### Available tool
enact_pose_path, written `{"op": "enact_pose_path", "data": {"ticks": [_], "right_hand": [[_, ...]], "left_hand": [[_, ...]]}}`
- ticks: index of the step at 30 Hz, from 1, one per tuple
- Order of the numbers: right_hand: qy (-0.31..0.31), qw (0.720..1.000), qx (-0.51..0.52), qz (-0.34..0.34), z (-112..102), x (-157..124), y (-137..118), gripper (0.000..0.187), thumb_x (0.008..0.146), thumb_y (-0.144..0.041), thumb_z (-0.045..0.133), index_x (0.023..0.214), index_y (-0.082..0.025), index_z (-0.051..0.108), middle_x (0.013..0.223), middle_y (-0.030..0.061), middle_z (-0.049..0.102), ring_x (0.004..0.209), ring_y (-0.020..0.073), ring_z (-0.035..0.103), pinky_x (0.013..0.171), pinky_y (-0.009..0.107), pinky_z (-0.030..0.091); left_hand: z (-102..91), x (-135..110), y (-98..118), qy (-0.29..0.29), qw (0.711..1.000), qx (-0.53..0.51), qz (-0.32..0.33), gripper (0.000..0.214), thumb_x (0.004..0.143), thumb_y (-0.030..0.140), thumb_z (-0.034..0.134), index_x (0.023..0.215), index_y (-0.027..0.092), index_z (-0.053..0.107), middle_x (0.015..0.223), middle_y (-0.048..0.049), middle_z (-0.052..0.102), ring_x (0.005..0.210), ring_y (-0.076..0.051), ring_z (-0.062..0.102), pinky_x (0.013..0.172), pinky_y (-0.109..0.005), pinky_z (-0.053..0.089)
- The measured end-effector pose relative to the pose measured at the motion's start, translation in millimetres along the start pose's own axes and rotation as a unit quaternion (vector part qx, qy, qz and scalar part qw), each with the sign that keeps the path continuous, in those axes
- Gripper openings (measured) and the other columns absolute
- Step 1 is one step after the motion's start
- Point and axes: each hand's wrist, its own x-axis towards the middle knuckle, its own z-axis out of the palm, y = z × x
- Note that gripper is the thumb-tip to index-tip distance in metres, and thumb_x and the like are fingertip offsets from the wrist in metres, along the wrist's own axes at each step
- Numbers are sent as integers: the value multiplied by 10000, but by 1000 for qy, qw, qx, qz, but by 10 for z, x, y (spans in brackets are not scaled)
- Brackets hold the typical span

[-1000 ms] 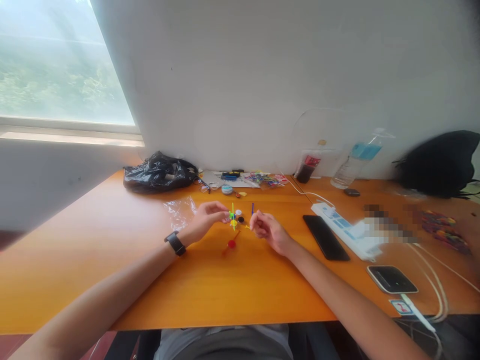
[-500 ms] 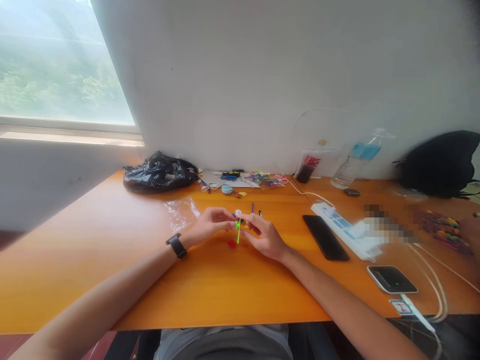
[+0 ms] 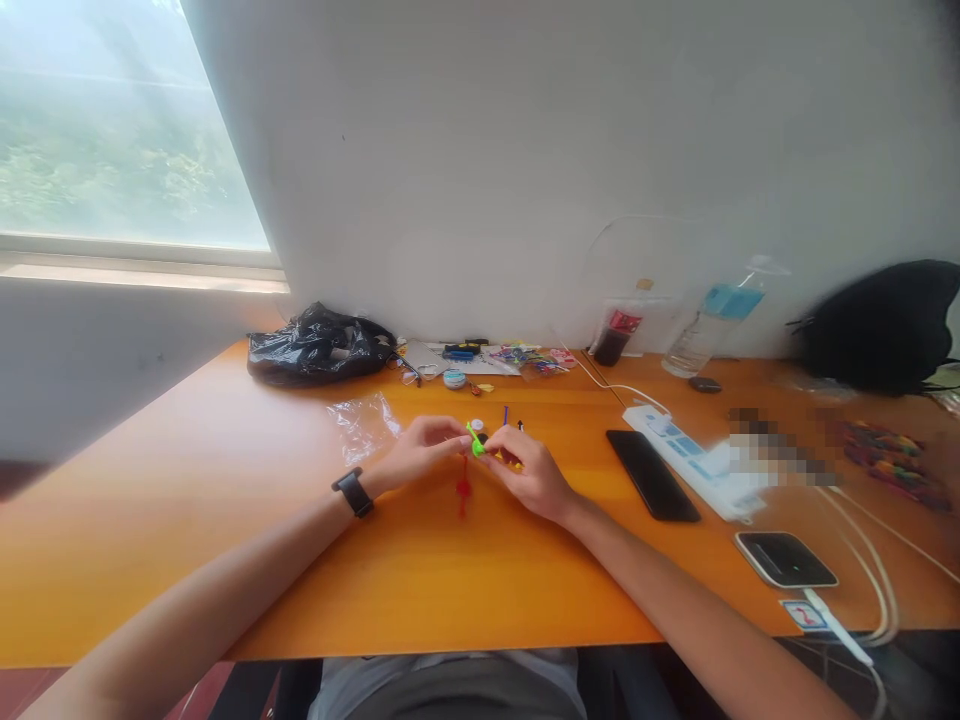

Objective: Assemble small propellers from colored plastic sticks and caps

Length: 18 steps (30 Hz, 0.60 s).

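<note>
A bright green plastic piece with a thin stick (image 3: 478, 442) is pinched in the fingertips of my right hand (image 3: 531, 472), and its stick now points up and to the left. My left hand (image 3: 420, 450), with a black watch on the wrist, meets it from the other side. The left thumb and fingers are closed together beside the green piece; what they hold is too small to make out. Just below the fingertips a red round piece with a thin stick (image 3: 463, 488) shows against the table. Behind the hands lie a white round piece (image 3: 477, 425) and a blue stick (image 3: 505, 414).
A clear plastic wrapper (image 3: 364, 425) lies left of my hands, with a black plastic bag (image 3: 319, 345) behind it. To the right are a black phone (image 3: 651, 475), a white power strip (image 3: 682, 455) and a charging device (image 3: 786, 558). Bottles (image 3: 705, 330) stand by the wall.
The green piece has turned: its stick pointed down and now points up and left. A thin red stick now shows above and below the red piece. Both hands stay almost in place.
</note>
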Motion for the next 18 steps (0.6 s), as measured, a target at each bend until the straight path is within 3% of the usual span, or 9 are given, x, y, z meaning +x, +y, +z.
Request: {"op": "enact_pose_path", "data": {"ticks": [4,9,18], "right_hand": [[9,999,-2,44,7,-5,42,181,1012,-395,631,977,-237,713,866,42,695,691,171,557,678,299,421],[14,995,26,95,7,-22,107,218,957,-409,678,856,-216,687,725,15,637,615,156,513,589,280,391],[-63,990,0,124,6,-63,179,277,881,-331,682,658,-198,586,597,-24,510,552,119,438,535,254,324]], "left_hand": [[-19,-17,10,24,998,65,-3,356,927,496,667,920,154,767,939,-79,782,847,-211,701,746,-278,536],[-35,-57,-25,-51,991,122,16,189,844,263,673,969,166,775,874,-62,782,787,-209,709,695,-269,536],[-52,-36,-100,-68,985,155,23,234,765,146,580,910,147,764,837,-53,774,736,-190,694,651,-247,505]]}}
